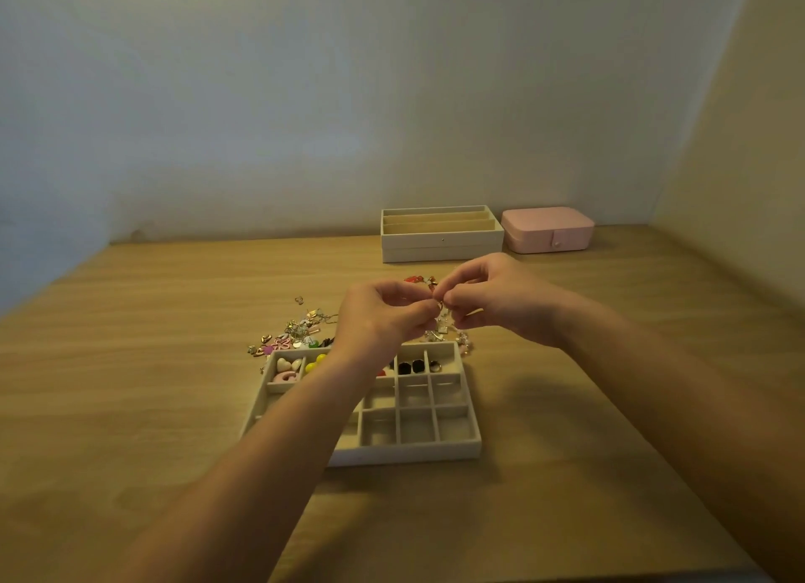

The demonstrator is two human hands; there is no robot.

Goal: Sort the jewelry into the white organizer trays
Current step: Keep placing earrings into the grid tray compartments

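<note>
A white organizer tray (435, 449) with many small compartments lies on the wooden table in front of me. Its back row holds heart pieces (288, 364), yellow beads (316, 362) and black pieces (411, 367). Behind the tray lies a loose pile of jewelry (296, 332). Above the tray's far edge, my left hand (383, 317) and my right hand (492, 299) meet fingertip to fingertip, both pinching one small gold jewelry piece (440, 306). My left forearm hides part of the tray.
A second white tray (442, 245) with long slots stands at the back against the wall. A shut pink jewelry box (546, 229) sits to its right. Red pieces (418, 280) lie behind my hands. A wall closes in on the right.
</note>
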